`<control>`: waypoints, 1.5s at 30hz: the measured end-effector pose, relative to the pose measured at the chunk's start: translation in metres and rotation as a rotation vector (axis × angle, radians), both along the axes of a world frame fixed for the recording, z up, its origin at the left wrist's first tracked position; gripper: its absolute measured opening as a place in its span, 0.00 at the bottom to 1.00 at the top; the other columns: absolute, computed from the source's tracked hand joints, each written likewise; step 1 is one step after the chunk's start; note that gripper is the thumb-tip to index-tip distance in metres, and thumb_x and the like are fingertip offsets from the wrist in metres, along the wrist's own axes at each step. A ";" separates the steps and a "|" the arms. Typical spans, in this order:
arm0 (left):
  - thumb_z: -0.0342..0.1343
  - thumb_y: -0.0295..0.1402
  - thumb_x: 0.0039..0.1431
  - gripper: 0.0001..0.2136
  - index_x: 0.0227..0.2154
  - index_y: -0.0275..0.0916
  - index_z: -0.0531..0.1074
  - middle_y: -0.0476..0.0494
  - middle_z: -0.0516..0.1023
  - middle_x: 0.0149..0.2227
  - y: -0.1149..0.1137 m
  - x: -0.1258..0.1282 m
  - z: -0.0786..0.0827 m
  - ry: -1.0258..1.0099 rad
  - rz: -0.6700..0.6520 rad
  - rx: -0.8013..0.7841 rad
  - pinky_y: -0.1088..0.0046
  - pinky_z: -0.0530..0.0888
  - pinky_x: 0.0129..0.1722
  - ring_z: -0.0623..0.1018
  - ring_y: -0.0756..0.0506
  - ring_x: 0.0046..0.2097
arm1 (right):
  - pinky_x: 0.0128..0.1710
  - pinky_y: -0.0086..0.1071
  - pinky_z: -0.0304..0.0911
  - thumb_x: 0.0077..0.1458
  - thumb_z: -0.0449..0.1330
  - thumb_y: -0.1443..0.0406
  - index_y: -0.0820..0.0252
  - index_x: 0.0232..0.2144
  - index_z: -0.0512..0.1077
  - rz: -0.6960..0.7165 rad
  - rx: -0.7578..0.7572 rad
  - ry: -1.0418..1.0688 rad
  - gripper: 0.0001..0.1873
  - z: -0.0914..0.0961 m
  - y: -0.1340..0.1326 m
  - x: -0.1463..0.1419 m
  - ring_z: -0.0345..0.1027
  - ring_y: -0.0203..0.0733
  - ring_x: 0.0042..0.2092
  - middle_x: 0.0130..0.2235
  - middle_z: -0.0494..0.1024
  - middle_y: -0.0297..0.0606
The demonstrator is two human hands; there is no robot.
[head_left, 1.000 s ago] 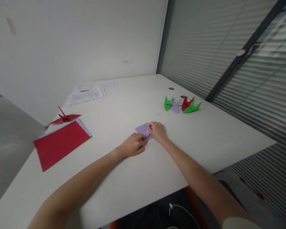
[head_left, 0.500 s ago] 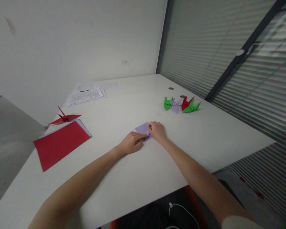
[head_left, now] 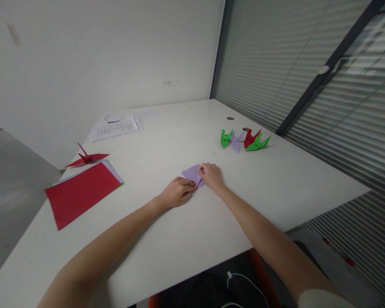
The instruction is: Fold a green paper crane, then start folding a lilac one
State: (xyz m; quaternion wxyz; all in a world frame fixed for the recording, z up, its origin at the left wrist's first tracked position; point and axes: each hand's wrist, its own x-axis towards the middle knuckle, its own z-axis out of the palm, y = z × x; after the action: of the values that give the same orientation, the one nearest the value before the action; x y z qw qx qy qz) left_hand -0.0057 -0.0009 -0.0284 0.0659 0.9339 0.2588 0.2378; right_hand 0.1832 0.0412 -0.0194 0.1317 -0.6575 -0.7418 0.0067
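Observation:
A small folded sheet of purple origami paper (head_left: 191, 172) lies flat on the white table between my hands. My left hand (head_left: 179, 191) has its fingers closed on the paper's near corner. At the right side of the sheet, my right hand (head_left: 211, 175) pinches its edge between thumb and fingers. Parts of the folds are covered by my fingertips.
Several paper cranes stand at the back right: a green one (head_left: 225, 138), a purple one (head_left: 235, 141), a red one (head_left: 250, 137) and another green one (head_left: 258, 143). To the left are a red crane (head_left: 87, 158), red paper (head_left: 83, 194) and written sheets (head_left: 117, 128).
My left fingers have shifted slightly back toward the near corner, and more of the purple paper's surface shows. My right hand has hardly moved.

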 end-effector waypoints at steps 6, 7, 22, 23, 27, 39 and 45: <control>0.46 0.27 0.64 0.13 0.40 0.37 0.76 0.39 0.78 0.45 -0.004 0.004 0.002 0.059 0.004 0.076 0.64 0.72 0.49 0.77 0.44 0.46 | 0.41 0.35 0.55 0.63 0.48 0.63 0.57 0.38 0.72 0.003 -0.008 -0.015 0.12 0.001 -0.001 0.000 0.66 0.45 0.45 0.43 0.76 0.42; 0.45 0.27 0.64 0.13 0.39 0.36 0.76 0.39 0.78 0.44 -0.004 0.005 0.002 0.065 0.009 0.076 0.65 0.73 0.48 0.77 0.44 0.45 | 0.41 0.35 0.55 0.63 0.49 0.63 0.58 0.39 0.72 0.003 -0.008 -0.019 0.12 0.000 -0.001 -0.001 0.66 0.45 0.45 0.43 0.76 0.42; 0.49 0.25 0.59 0.14 0.46 0.40 0.74 0.41 0.77 0.48 -0.002 0.001 0.000 0.034 0.017 0.031 0.64 0.73 0.49 0.77 0.44 0.47 | 0.41 0.34 0.54 0.62 0.49 0.64 0.57 0.38 0.72 -0.002 0.000 -0.023 0.11 0.000 -0.001 -0.001 0.66 0.45 0.44 0.42 0.77 0.41; 0.49 0.25 0.60 0.13 0.44 0.40 0.75 0.41 0.77 0.49 -0.001 0.001 -0.001 0.031 0.014 0.036 0.64 0.72 0.50 0.77 0.44 0.48 | 0.41 0.34 0.54 0.62 0.49 0.64 0.57 0.38 0.72 -0.002 -0.003 -0.020 0.11 0.000 -0.001 -0.001 0.66 0.45 0.44 0.42 0.77 0.41; 0.48 0.24 0.60 0.13 0.43 0.39 0.76 0.41 0.78 0.48 0.000 0.002 0.000 0.018 0.004 0.006 0.65 0.72 0.51 0.78 0.45 0.48 | 0.41 0.34 0.54 0.62 0.49 0.64 0.57 0.38 0.72 0.002 -0.019 -0.004 0.12 0.000 0.000 0.000 0.66 0.44 0.44 0.43 0.77 0.41; 0.47 0.27 0.62 0.12 0.36 0.39 0.77 0.41 0.79 0.47 0.001 0.002 -0.002 -0.006 -0.017 0.023 0.65 0.73 0.49 0.78 0.44 0.47 | 0.40 0.34 0.54 0.62 0.49 0.63 0.58 0.38 0.72 0.009 -0.005 -0.011 0.12 -0.002 0.001 0.001 0.66 0.44 0.44 0.42 0.77 0.41; 0.46 0.23 0.58 0.14 0.42 0.38 0.73 0.41 0.79 0.43 -0.004 0.003 0.005 -0.020 0.056 -0.072 0.65 0.73 0.48 0.79 0.45 0.44 | 0.40 0.34 0.54 0.62 0.50 0.62 0.57 0.38 0.72 0.013 -0.004 -0.012 0.11 -0.003 0.002 0.002 0.67 0.44 0.44 0.42 0.77 0.40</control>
State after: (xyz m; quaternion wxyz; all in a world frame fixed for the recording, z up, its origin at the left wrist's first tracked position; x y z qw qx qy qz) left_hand -0.0031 -0.0048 -0.0236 0.0955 0.9209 0.2926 0.2393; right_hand 0.1848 0.0436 -0.0226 0.1261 -0.6529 -0.7469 0.0050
